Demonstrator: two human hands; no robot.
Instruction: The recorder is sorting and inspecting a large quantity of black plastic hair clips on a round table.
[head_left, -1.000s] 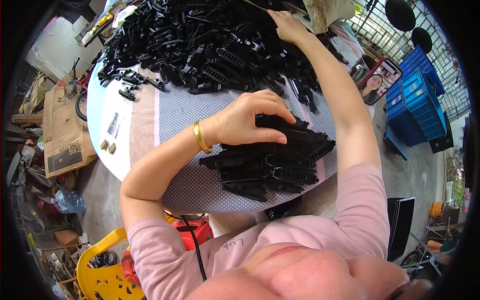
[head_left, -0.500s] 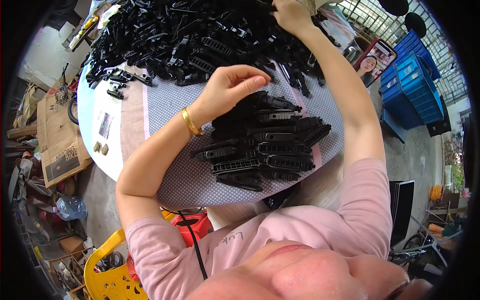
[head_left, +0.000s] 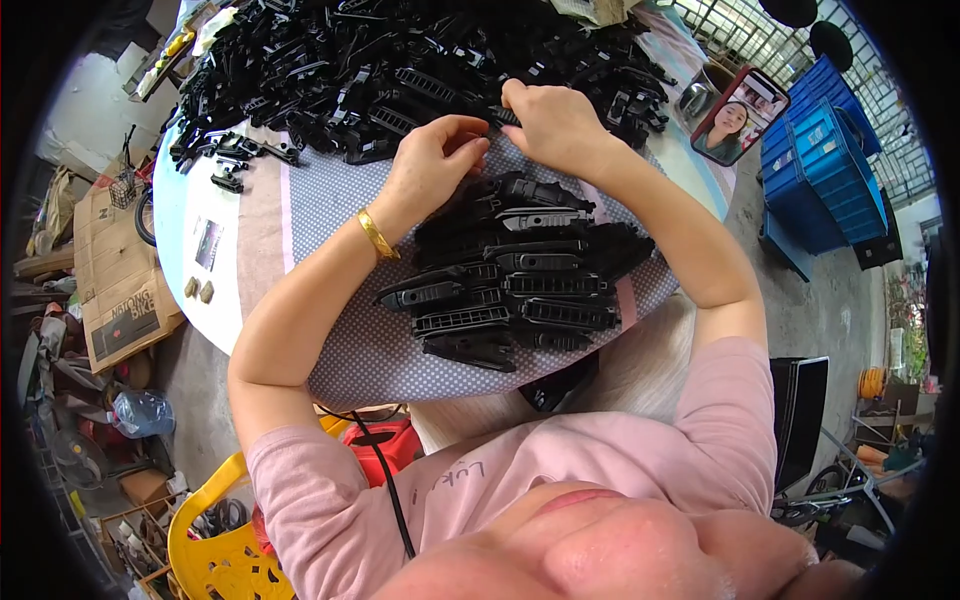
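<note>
My right hand (head_left: pixel 557 125) is closed on a small ribbed black plastic part (head_left: pixel 503 115), pinched between thumb and fingers. Just left of it, my left hand (head_left: pixel 430 172) has its fingers curled and its thumb close to the fingertips; whether anything sits between them is hidden. Both hands are above the table, between two groups of black parts. Nearer to me lies a stack of long black plastic parts (head_left: pixel 555 285), some with ladder-like slots, set in rough rows. Beyond the hands spreads a big heap of loose black plastic pieces (head_left: pixel 330 75).
A dotted cloth (head_left: pixel 350 350) covers the round table. At the right edge a phone (head_left: pixel 742 117) showing a person leans by a metal container (head_left: pixel 703 92). Blue crates (head_left: pixel 825 165) stand to the right. Cardboard (head_left: pixel 120 280) and a yellow chair (head_left: pixel 215 530) are at left.
My right hand has come back from the far heap towards my left hand, now with a black plastic part. My left hand has shifted slightly left.
</note>
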